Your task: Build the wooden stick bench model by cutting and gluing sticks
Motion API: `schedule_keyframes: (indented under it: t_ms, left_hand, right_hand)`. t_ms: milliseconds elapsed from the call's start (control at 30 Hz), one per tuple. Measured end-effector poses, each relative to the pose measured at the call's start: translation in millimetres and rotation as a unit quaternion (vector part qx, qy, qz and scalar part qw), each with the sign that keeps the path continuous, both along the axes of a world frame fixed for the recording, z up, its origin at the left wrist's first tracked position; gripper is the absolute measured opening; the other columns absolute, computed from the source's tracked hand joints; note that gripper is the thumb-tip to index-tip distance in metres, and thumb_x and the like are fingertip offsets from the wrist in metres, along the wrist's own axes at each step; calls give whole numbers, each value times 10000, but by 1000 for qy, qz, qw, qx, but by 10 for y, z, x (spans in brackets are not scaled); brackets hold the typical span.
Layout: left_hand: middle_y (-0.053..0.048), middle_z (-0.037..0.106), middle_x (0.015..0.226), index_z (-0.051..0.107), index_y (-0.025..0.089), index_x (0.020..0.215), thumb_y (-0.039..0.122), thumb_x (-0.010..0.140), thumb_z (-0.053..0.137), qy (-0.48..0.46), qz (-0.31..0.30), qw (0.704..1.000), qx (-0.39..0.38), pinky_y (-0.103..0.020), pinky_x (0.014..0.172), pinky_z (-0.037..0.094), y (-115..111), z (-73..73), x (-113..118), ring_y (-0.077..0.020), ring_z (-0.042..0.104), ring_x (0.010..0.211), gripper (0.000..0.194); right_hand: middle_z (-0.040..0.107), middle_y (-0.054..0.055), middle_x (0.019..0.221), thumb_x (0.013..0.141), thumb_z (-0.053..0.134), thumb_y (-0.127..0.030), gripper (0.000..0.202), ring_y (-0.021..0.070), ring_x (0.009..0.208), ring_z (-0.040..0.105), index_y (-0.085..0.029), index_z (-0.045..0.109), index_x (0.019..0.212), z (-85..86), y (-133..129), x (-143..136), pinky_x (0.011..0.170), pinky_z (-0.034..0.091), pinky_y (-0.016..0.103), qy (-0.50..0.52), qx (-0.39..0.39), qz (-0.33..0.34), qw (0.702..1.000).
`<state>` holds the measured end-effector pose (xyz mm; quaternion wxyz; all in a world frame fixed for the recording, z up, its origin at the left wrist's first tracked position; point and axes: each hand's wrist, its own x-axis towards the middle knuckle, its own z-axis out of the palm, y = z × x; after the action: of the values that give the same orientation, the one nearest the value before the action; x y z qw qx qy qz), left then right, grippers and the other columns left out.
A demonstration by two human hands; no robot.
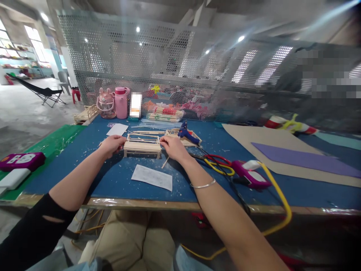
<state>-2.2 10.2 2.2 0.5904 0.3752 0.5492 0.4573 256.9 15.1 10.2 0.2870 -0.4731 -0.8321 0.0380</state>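
Note:
A miniature bench [143, 147] built from thin wooden sticks stands upright on the blue table, its slatted seat facing me. My left hand [113, 144] pinches the bench's left end with bent fingers. At the opposite end, my right hand [172, 146] has thumb and fingertips closed on the frame near the back rail. A loose stick [165, 162] lies just below my right hand. Behind that hand, a blue glue gun [186, 134] rests over another stick frame [194, 142]. In front of the bench lies a white paper sheet [152, 177].
Pink bottles [121, 103], a lit phone [135, 104] and a bag of sticks [165, 113] line the back, before a perforated screen [146, 56]. Cables and a purple power strip [251, 175] lie right, near purple foam [304, 158]. Another purple strip [22, 161] sits left.

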Motion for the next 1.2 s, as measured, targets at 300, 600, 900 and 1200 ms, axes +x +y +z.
schedule_keyframes:
  t_ms: [300, 600, 900, 1200]
  left_hand:
    - [-89, 650, 1009, 655, 219, 873, 253, 775, 547, 482, -27, 727, 489, -467, 1034, 183, -382, 261, 613, -257, 499, 1086, 150]
    - [-93, 679, 762, 671, 166, 805, 275, 871, 363, 602, -147, 664, 418, -270, 612, 393, -227, 281, 846, -201, 608, 712, 334]
    - [-78, 670, 752, 650, 163, 752, 236, 860, 372, 581, -96, 679, 437, -262, 612, 384, -234, 184, 669, -188, 597, 713, 307]
    - [-75, 684, 876, 644, 165, 893, 265, 874, 397, 513, -37, 692, 506, -264, 727, 436, -274, 123, 637, -183, 611, 822, 267]
  right_hand:
    - [632, 94, 793, 860, 421, -179, 154, 192, 762, 551, -157, 568, 821, 54, -191, -183, 705, 400, 282, -10, 110, 57, 992]
    - [660, 108, 827, 877, 425, -192, 177, 205, 797, 584, -142, 592, 847, -33, -176, -159, 725, 430, 306, 2, 158, 77, 984]
    - [658, 100, 865, 909, 345, -295, 337, 189, 841, 586, -147, 618, 779, 484, -299, 200, 725, 393, 277, -102, 4, -126, 987]
    - [666, 136, 845, 813, 475, -347, 235, 269, 812, 615, -156, 611, 790, 79, -705, 349, 600, 373, 299, -251, -213, -221, 918]
